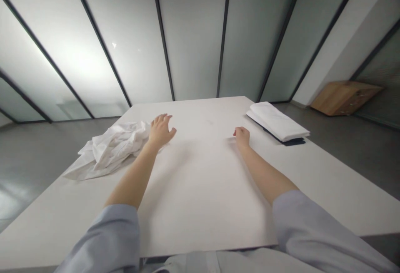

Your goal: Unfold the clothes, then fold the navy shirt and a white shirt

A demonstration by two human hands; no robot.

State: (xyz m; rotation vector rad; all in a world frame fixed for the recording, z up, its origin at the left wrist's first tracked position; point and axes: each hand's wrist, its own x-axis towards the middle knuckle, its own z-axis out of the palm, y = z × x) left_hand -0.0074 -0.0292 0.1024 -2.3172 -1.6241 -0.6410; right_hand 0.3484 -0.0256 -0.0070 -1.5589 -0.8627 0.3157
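My left hand (pixel 161 130) is over the table, its fingers apart and nothing in it, just right of a crumpled white cloth (pixel 115 148). The cloth lies in a loose heap on the left side of the white table (pixel 203 198), partly behind my left hand and forearm. My right hand (pixel 242 136) is closed, its fingers curled; whatever it may hold is hidden or too small to name. To the right of that hand lies a neatly folded white cloth (pixel 276 121) on top of something flat and dark (pixel 294 142).
Beyond the table's far edge runs a frosted glass partition (pixel 193 35) with dark frames. A wooden cabinet (pixel 340 98) stands on the grey floor at the far right, beside a pale pillar.
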